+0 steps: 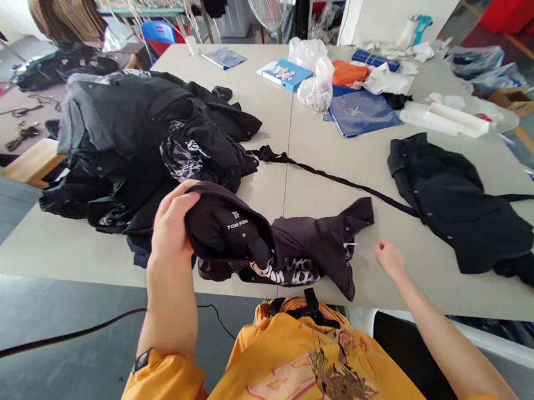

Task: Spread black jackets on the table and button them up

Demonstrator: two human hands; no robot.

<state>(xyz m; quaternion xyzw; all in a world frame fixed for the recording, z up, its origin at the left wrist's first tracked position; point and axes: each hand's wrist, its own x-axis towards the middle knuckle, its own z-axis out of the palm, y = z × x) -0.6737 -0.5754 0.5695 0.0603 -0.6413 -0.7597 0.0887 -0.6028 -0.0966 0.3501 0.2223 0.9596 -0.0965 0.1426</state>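
Observation:
At the table's near edge lies a dark shirt [308, 237], its collar raised and the printed "TOM FORD" lettering showing inside the neck. My left hand [171, 222] grips the collar's left side, with the thumb over the edge. White patterned print shows along the shirt's lower folds. My right hand [390, 259] is closed just right of the shirt, apart from it and above the table. Whatever its fingers hold, if anything, is too small to make out. A thin white sliver sticks out near the shirt's right end.
A large heap of dark garments [114, 128] covers the table's left side. Another dark garment [459, 201] lies at the right, by a long black strip [343, 180]. Farther back are a blue box [287, 76], plastic bags [318, 85] and blue packets [361, 112].

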